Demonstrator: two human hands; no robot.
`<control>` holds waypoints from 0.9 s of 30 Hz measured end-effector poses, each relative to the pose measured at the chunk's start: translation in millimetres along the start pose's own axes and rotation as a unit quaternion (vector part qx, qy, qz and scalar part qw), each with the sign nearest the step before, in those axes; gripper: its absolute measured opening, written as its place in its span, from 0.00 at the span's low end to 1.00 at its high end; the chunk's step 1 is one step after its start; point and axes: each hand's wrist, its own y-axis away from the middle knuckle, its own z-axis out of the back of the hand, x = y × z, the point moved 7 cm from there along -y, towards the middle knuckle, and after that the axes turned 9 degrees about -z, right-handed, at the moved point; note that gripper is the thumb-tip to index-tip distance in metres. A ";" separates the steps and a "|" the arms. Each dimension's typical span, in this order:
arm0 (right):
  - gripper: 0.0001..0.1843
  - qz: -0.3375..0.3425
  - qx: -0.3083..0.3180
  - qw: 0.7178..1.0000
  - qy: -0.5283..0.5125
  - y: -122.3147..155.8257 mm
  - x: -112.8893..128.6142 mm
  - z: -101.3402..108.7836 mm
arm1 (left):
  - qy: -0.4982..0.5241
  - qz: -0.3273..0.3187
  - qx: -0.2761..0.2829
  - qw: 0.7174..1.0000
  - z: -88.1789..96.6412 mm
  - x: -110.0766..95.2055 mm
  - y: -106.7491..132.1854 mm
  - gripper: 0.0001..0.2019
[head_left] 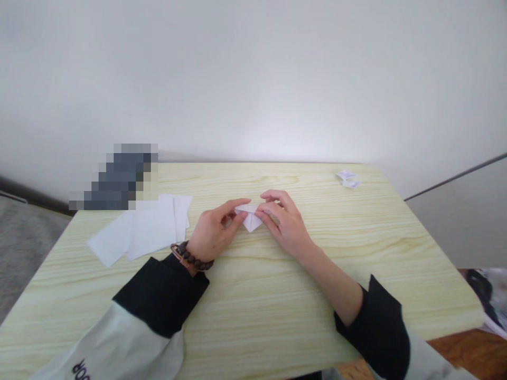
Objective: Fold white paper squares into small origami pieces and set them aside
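A small folded white paper piece (251, 219) lies at the middle of the pale wooden table (257, 295). My left hand (214, 232), with a beaded bracelet at the wrist, pinches the piece's left edge with curled fingers. My right hand (283, 221) presses and pinches its right edge with fingertips together. Both hands rest on the tabletop and meet over the paper, hiding part of it.
Several flat white paper sheets (138, 229) lie overlapped at the left of the table. A blurred dark object (119, 177) sits behind them. Two small folded paper pieces (347, 179) rest near the far right corner. A white wall stands behind the table.
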 end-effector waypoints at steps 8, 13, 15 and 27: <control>0.14 -0.110 0.053 0.966 -0.226 3.7 -12.9 -11.8 | 0.229 0.082 -0.036 0.969 -4.0 5.7 2.2 0.11; 0.18 -0.182 0.106 0.925 -0.317 6.4 -23.2 -24.0 | 0.269 0.092 -0.041 0.958 -1.9 1.8 2.3 0.10; 0.17 -0.188 0.107 0.917 -0.335 6.4 -23.1 -23.5 | 0.296 0.092 -0.027 0.950 -3.6 -1.1 1.8 0.11; 0.08 -0.208 0.078 0.940 -0.259 5.9 -25.4 -19.6 | 0.290 0.128 -0.028 0.948 -12.3 6.8 4.3 0.17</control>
